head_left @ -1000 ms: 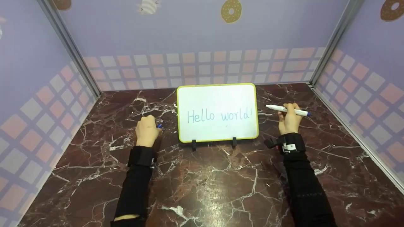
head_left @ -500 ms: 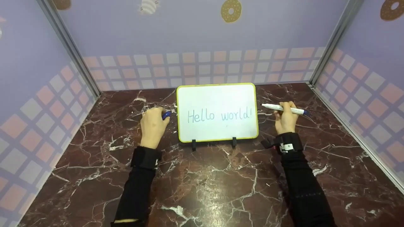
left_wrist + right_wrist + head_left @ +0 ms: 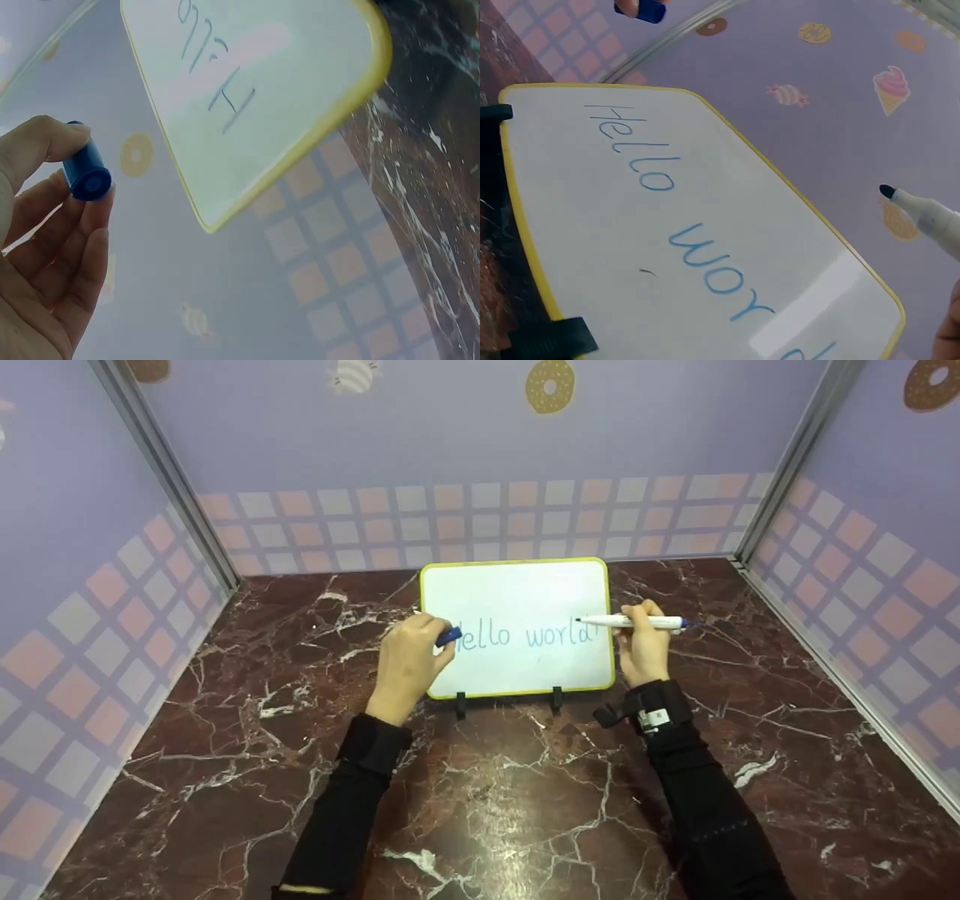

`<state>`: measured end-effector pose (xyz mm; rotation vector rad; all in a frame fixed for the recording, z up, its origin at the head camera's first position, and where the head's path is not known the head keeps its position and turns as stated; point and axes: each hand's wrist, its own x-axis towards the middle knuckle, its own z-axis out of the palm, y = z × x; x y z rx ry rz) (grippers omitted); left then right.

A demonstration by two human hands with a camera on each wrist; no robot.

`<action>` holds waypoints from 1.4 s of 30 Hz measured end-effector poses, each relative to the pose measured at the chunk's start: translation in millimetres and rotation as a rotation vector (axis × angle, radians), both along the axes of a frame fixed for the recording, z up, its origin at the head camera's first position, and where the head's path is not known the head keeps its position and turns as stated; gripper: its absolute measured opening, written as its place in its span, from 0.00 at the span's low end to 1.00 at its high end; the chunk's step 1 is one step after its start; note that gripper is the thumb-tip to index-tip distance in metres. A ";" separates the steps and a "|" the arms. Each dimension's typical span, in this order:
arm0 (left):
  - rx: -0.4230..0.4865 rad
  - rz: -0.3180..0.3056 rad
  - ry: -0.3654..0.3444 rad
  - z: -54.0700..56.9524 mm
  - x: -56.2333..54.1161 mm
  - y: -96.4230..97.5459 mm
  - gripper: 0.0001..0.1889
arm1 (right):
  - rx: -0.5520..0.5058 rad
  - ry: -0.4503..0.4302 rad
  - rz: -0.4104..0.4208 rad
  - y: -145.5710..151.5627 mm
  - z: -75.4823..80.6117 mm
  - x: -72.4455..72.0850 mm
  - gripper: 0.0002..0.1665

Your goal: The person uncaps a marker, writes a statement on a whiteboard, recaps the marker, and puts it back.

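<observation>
Between the thumb and fingers of my left hand [image 3: 409,664] is a blue marker cap [image 3: 448,637], its round end facing the left wrist camera [image 3: 91,184]. That hand is at the left edge of the whiteboard [image 3: 517,592] and hides the first letter in the head view. My right hand [image 3: 645,649] pinches a white marker [image 3: 615,621] near its middle, at the board's right edge. The marker is uncapped, and its dark tip [image 3: 887,191] points left toward the cap. In blue, the board reads "Hello world!".
The yellow-rimmed board leans upright on two black feet [image 3: 461,705] on a dark red marble table [image 3: 517,802]. Lilac walls [image 3: 465,435] with pink and white checks close off the back and both sides.
My left hand has moved right and up from the table with the blue cap, to in front of the board's left edge. My right hand has brought the marker leftward, its tip now before the board.
</observation>
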<state>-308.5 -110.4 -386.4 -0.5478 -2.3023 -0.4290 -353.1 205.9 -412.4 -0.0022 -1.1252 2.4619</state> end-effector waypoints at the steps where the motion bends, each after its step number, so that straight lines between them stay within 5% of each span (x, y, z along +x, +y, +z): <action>1: -0.010 -0.013 0.013 -0.9 0.7 2.5 0.07 | 0.015 0.007 0.009 -4.8 -0.3 0.8 0.27; 19: -0.086 -0.184 0.101 -11.2 11.4 36.6 0.06 | 0.146 0.034 0.220 -59.4 -1.4 26.5 0.24; 34: -0.093 -0.207 0.131 -11.8 16.6 46.8 0.06 | 0.214 0.039 0.308 -73.2 -1.8 37.0 0.24; 42: -0.097 -0.211 0.150 -12.0 18.2 49.0 0.06 | 0.200 0.034 0.290 -75.6 -0.1 38.1 0.24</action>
